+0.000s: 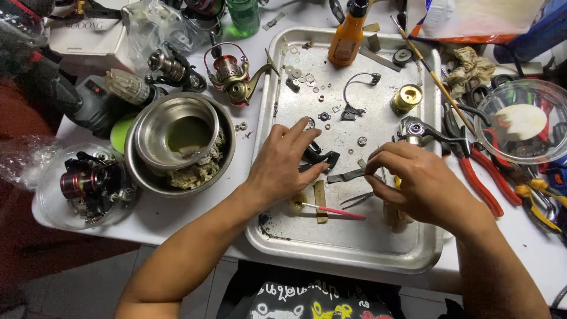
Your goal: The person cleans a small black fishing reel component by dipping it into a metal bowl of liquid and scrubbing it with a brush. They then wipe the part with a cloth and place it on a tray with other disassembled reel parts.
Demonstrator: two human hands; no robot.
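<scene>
pin the black reel part (316, 158) steady in the metal tray (354, 248) with your left hand (283, 165); keep your right hand (413, 183) pinched narrow on its thin tool (348, 175).

Your left hand (282, 160) lies palm-down, fingers spread; your right hand (413, 184) curls, fingertips pinched together.

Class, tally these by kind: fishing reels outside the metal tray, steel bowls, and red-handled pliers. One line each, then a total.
Fishing reels outside the tray: 3
Steel bowls: 2, nested
Red-handled pliers: 1
Total: 6
</scene>
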